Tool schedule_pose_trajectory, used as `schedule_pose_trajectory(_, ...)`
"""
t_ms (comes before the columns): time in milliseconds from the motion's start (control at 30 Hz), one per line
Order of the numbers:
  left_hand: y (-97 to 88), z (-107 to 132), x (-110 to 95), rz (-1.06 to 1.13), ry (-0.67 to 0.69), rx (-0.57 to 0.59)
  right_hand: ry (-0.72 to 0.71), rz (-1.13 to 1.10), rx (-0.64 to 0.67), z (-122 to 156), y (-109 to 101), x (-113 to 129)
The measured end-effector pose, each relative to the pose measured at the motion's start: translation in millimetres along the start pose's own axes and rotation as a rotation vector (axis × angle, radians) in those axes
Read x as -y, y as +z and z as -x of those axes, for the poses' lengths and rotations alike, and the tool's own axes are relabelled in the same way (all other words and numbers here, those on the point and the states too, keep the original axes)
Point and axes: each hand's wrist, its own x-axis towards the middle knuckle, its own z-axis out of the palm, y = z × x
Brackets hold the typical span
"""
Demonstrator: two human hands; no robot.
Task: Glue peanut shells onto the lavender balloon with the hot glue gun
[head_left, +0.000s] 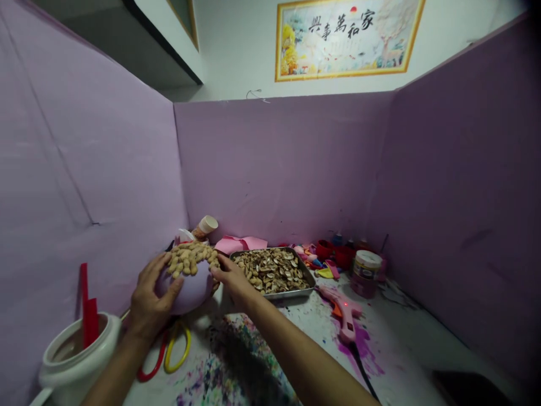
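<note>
Between my two hands is a light purple balloon point(190, 296), its upper part covered with peanut shells point(191, 256). My left hand point(154, 296) curves around the balloon's left side, thumb pressed on its front. On the right side, my right hand point(232, 279) rests its fingers against the shells and the balloon's edge; the fingertips are partly hidden. Just right of the balloon sits a metal tray point(291, 293) filled with peanut shells. Below the balloon lie scissors with yellow point(177, 347) and red handles, partly behind my left arm.
A pink glue gun point(347, 316) with a black cord lies right of the tray. Behind it stand a lidded jar point(366, 273), red cups point(344, 256) and coloured balloons point(313, 256). A white pot point(80, 349) holds red sticks at front left. Purple panels point(279, 169) enclose the paint-stained table.
</note>
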Motion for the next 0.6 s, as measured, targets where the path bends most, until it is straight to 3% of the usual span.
schedule_pose_trajectory(167, 23.3, 5.9, 20.9, -0.045, -0.024, 0.133, -0.007, 0.196, -0.127, 2.9, -38.1, -2.1)
schedule_pose_trajectory(467, 37.6, 1.8, 10.1, -0.186, 0.131, 0.171, -0.106, 0.612, -0.314, 11.7, -167.0, 68.3)
schedule_pose_trajectory(600, 45.2, 2.9, 11.0, -0.227, 0.174, 0.106, -0.088, 0.863, -0.245, 12.6, -183.8, 73.1)
